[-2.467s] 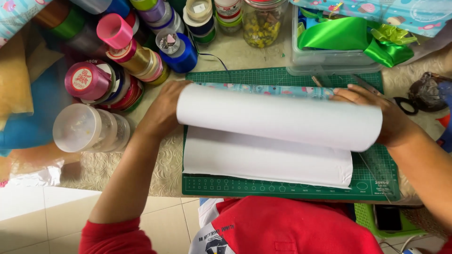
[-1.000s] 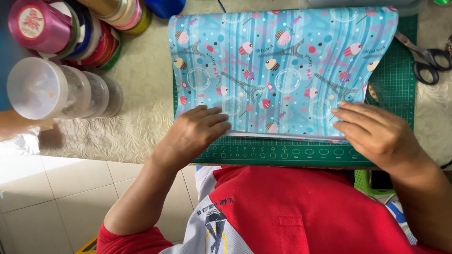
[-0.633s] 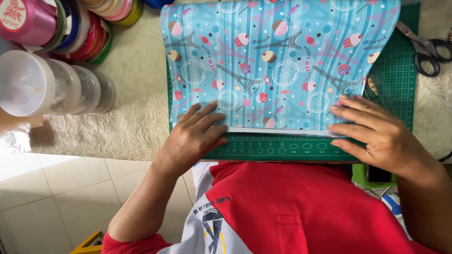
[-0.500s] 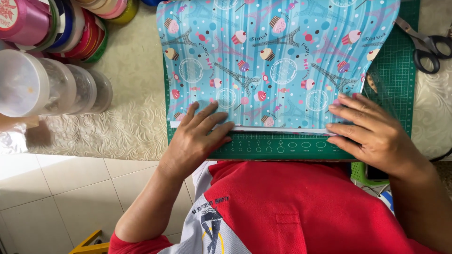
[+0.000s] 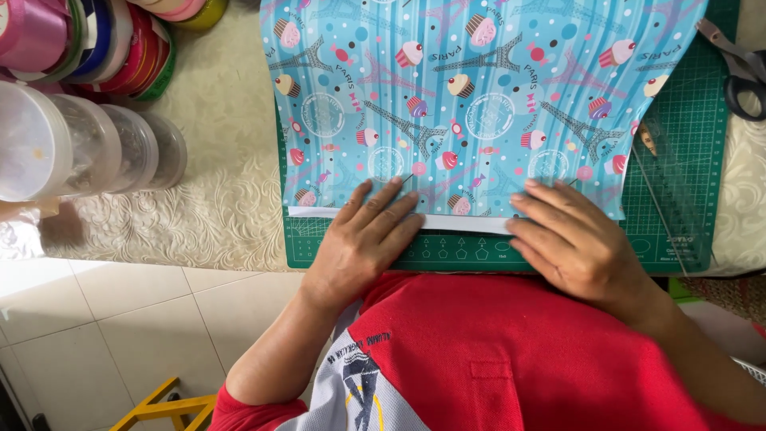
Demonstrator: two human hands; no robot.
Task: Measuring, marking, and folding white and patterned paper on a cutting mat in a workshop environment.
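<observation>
The blue patterned wrapping paper [image 5: 479, 104] lies spread on the green cutting mat [image 5: 686, 160]. Left hand [image 5: 363, 239] and right hand [image 5: 574, 239], fingers flat and splayed, press its folded 6 o'clock edge; creasing seems underway, likely needing firm sliding pressure.

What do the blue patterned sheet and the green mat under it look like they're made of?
Blue patterned sheet: thin glossy wrapping paper, likely; it ripples, and its near edge is folded over showing white.
Green mat: matte rubbery plastic, seemingly a cutting mat, with a printed grid.
</observation>
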